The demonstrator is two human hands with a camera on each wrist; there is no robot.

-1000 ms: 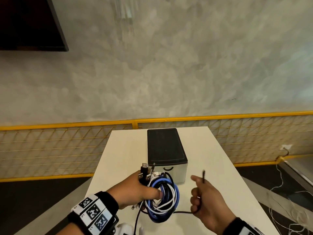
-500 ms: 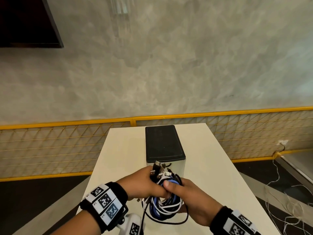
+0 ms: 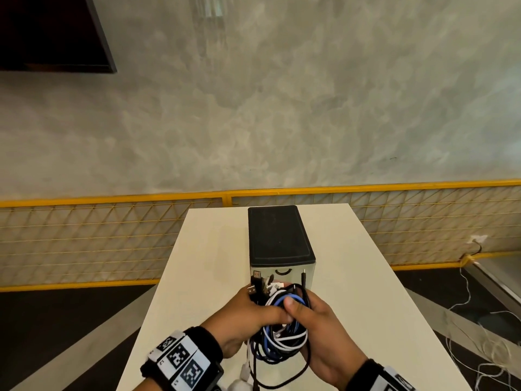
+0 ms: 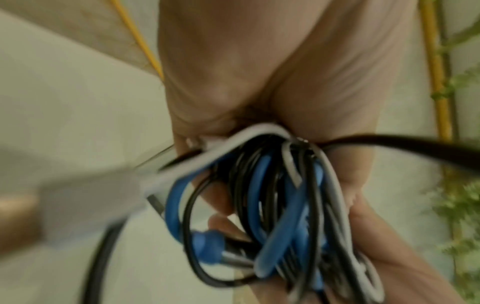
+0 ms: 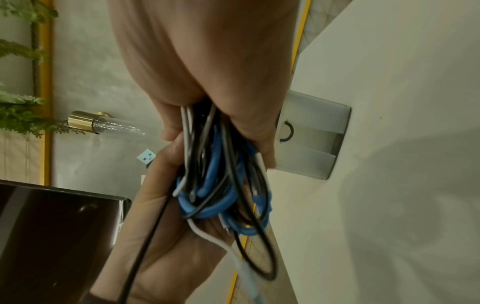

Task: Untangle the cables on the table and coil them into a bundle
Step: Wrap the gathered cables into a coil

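Observation:
A bundle of blue, white and black cables (image 3: 282, 340) hangs coiled over the near end of the white table (image 3: 366, 292). My left hand (image 3: 248, 314) grips its upper left side, where several plugs (image 3: 258, 283) stick up. My right hand (image 3: 321, 331) grips the right side, thumb pressed on the blue loops, and a thin black cable end (image 3: 304, 273) points up above it. The left wrist view shows the loops (image 4: 272, 195) bunched in the left hand (image 4: 259, 82). In the right wrist view the right hand (image 5: 207, 61) clamps the coil (image 5: 221, 185). A white plug (image 3: 239, 382) dangles below.
A box with a black lid (image 3: 277, 235) stands on the table just beyond the hands. A yellow mesh fence (image 3: 112, 198) runs behind the table along a grey wall. Loose white cables (image 3: 479, 348) lie on the floor at right.
My right hand, which held the black cable's end out to the right, has come in to the bundle and now grips it beside the left hand. The black loop lies against the coil.

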